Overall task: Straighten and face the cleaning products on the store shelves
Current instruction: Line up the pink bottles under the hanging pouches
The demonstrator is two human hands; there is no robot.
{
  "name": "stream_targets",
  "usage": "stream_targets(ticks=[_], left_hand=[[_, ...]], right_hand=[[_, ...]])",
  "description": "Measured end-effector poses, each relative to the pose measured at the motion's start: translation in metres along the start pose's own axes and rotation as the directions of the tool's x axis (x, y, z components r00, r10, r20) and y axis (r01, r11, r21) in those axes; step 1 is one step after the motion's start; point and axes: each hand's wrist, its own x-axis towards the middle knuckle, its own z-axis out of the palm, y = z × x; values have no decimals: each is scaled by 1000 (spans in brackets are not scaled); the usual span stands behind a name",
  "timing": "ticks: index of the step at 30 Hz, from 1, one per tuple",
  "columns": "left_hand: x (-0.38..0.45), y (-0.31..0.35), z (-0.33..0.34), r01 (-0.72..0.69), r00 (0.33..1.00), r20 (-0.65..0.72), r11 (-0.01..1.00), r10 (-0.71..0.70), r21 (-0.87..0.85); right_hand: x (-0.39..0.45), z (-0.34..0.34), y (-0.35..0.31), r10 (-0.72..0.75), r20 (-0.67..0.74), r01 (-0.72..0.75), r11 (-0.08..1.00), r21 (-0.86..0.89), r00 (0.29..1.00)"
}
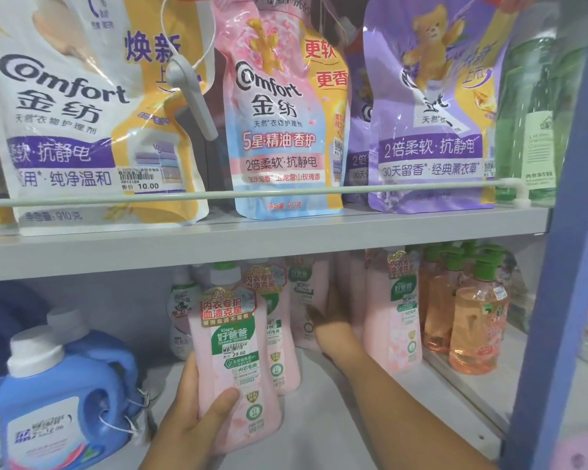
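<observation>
Pink bottle (pixel 233 361) held at lower shelf (pixel 370 412) front, left hand (pixel 187 415) grip wrapped round it. Right hand (pixel 326 320) reaches deep among back bottles (pixel 306 300), grip blurred, can't tell. Risk: forearm knocks neighbours over.

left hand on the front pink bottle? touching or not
Touching. The head view shows the left hand gripping the front pink bottle, thumb across its label side and palm against its left edge.
</observation>
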Motion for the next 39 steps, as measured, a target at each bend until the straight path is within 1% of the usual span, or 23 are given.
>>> stream_targets(ticks=[3, 6, 7, 8, 10, 11, 12, 14, 15, 19, 20, 22, 23, 24, 26, 29, 30, 31, 32, 33, 34, 35, 39], left_hand=[[-1, 0, 2, 17, 1000, -26, 1000, -18, -16], [-1, -1, 1, 20, 1000, -11, 999, -21, -31], [0, -2, 0, 19, 1000, -8, 999, -19, -35], [0, -2, 0, 18, 1000, -5, 999, -18, -38], [1, -1, 0, 1, 1000, -5, 999, -1, -46], [1, -1, 1, -9, 1000, -10, 999, 9, -49], [1, -1, 1, -14, 1000, -16, 999, 13, -48], [2, -1, 1, -18, 1000, -20, 999, 18, -45], [2, -2, 1, -21, 1000, -16, 999, 21, -49], [2, -2, 0, -8, 1000, 13, 997, 9, -72], [2, -3, -1, 1, 1000, 23, 998, 0, -70], [1, -2, -3, 12, 999, 36, 998, -10, -57], [1, -2, -4, 18, 999, 34, 999, -16, -49], [0, -2, -4, 29, 999, 28, 998, -28, -48], [-2, -1, -4, 52, 999, 17, 996, -51, -67], [-5, -2, -3, 78, 997, -18, 993, -80, -88], [-6, -3, -3, 83, 996, -27, 992, -86, -100], [-6, -4, -3, 86, 995, -33, 990, -90, -112], [-7, -4, -3, 88, 995, -39, 989, -93, -122], [-8, -2, -2, 89, 994, -45, 987, -95, -131], [-8, -1, -1, 89, 994, -51, 986, -97, -140], [-8, 0, -1, 92, 993, -56, 985, -102, -149], [-7, 3, -1, 133, 988, -55, 978, -144, -160]], right_hand=[[5, -1, 1, 10, -6, -10, 1000, 26, 1000], [10, -2, 8, -74, -7, 74, 997, 17, 997], [10, 0, 11, -84, -25, 84, 996, -26, 996], [12, 2, 13, -103, -51, 95, 987, -128, 993], [15, 8, 15, -85, -107, 63, 979, -193, 991], [16, 11, 14, -41, -122, 25, 991, -131, 992], [16, 13, 14, -34, -102, 23, 994, -105, 994], [13, 18, 12, -52, -24, 50, 995, -87, 998], [12, 19, 13, -47, -14, 46, 996, -81, 999], [13, 24, 14, 13, -28, -16, 996, -93, 1000], [13, 26, 16, 26, -16, -28, 991, -130, 1000], [7, 28, 20, 68, 24, -58, 954, -293, 997], [2, 28, 21, 92, 10, -82, 925, -371, 996], [-5, 26, 20, 128, -34, -131, 913, -386, 991], [-18, 20, 9, 132, -103, -158, 938, -308, 986], [-43, 15, -17, -44, -162, 36, 998, -52, 986], [-56, 15, -22, -53, -129, 64, 994, 84, 990], [-70, 16, -25, -25, -40, 34, 968, 247, 999], [-81, 18, -26, -3, 86, -27, 936, 351, 996], [-91, 21, -29, -2, 191, -74, 918, 391, 982], [-94, 23, -29, -18, 248, -75, 931, 358, 968], [-94, 25, -31, -29, 266, -63, 942, 329, 964], [-82, 14, -35, -82, 199, 55, 989, 138, 977]])
